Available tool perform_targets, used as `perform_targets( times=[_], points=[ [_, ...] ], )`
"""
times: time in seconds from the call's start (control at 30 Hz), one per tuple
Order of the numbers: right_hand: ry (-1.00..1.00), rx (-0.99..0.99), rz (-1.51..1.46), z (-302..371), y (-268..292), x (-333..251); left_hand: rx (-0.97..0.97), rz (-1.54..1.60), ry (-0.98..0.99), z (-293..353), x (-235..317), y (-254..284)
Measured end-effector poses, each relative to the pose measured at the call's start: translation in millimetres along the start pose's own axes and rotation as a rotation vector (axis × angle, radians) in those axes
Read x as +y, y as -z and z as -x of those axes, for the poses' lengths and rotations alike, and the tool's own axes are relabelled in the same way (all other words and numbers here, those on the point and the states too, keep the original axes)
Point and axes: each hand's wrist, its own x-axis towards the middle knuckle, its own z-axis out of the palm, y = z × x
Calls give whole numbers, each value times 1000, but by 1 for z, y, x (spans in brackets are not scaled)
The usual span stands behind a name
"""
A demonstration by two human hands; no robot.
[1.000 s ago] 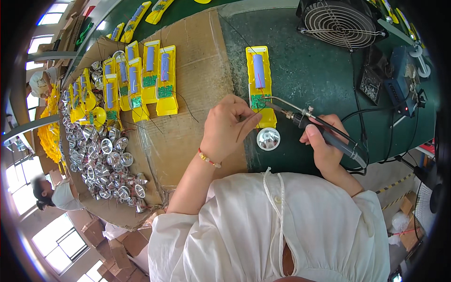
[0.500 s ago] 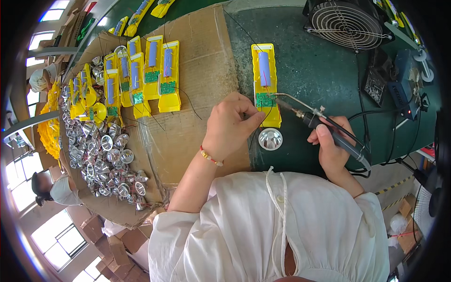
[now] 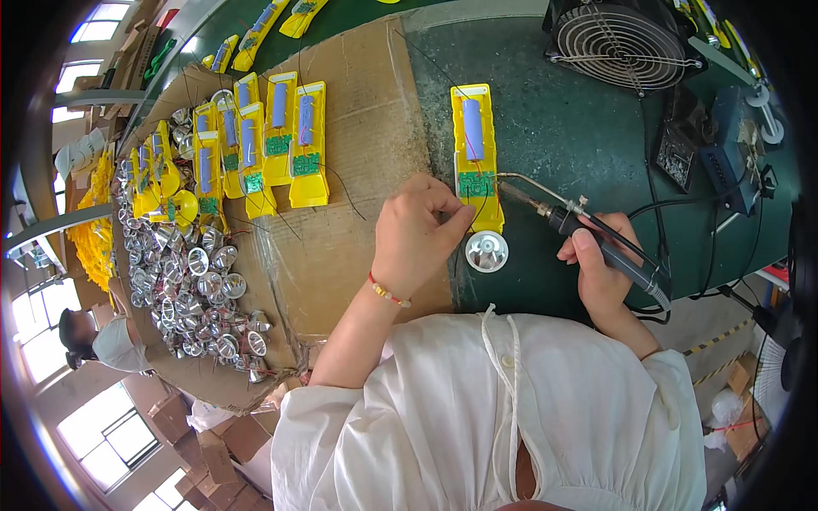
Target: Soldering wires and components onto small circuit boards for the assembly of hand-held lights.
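A yellow plastic housing (image 3: 465,92) lies on the green tabletop in front of me. It carries a purple cylindrical battery (image 3: 473,132) and a green circuit board (image 3: 475,184), joined by thin wires. My left hand (image 3: 419,223) is closed in a pinch beside the board, with a thin dark wire at its fingertips. In my right hand (image 3: 603,260) is a soldering iron (image 3: 588,234) with a thin metal feed tube (image 3: 537,186) alongside; its tip points left, close to the board's right edge. A shiny reflector cup (image 3: 486,252) sits just below the housing.
On cardboard (image 3: 366,128) at left stand several yellow housings (image 3: 308,189) with batteries and boards, beside a heap of reflector cups (image 3: 200,285). A black fan (image 3: 626,47), a dark tray (image 3: 679,145) and a blue power unit (image 3: 724,162) with cables stand at right. Another person (image 3: 115,341) is far left.
The view has shifted slightly. The housing and reflector cup sit a little further left relative to the iron's tip. Both hands keep nearly the same pose.
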Motion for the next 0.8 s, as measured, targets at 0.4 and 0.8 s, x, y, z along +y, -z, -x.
perform_targets(
  times=[0.4, 0.8],
  points=[
    [-3, 11, 41, 1, 1, -4, 314, 590, 34, 10, 12, 2],
    [11, -61, 122, 3, 0, -6, 169, 245, 140, 11, 19, -11]
  ],
)
